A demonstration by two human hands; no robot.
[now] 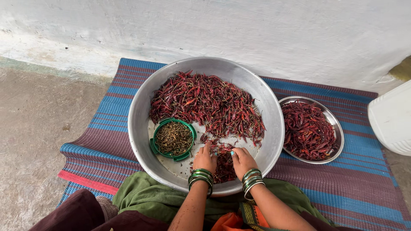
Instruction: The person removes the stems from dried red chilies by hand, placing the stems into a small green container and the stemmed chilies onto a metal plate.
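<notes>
Your left hand [204, 159] and right hand [242, 161] sit close together at the near rim of the wide metal basin [141, 107], both curled down into a small pile of dried red chillies [222, 160]. The fingers [206, 149] of each hand are bent and partly closed among the pods, but you cannot tell from this view which pod each one actually grips. Green bangles [201, 176] ring both wrists, just above the basin's near edge.

Inside the basin, the big chilli heap [205, 102] fills the far half, wrinkled, glossy and tangled with thin stems. The small green plastic bowl [154, 147] of dry brown stems stands just beside your left hand, on the bare dull metal floor; between it and your hands there is a little open room.

To your right, apart from the basin, a shallow steel plate [338, 128] holds more chillies. Both vessels rest on a ribbed woven mat [102, 141] striped blue, maroon and red, which ends at rough concrete floor [34, 128] on the left and a whitewashed wall [257, 34] beyond. A white plastic container [391, 119] crowds the right edge.
</notes>
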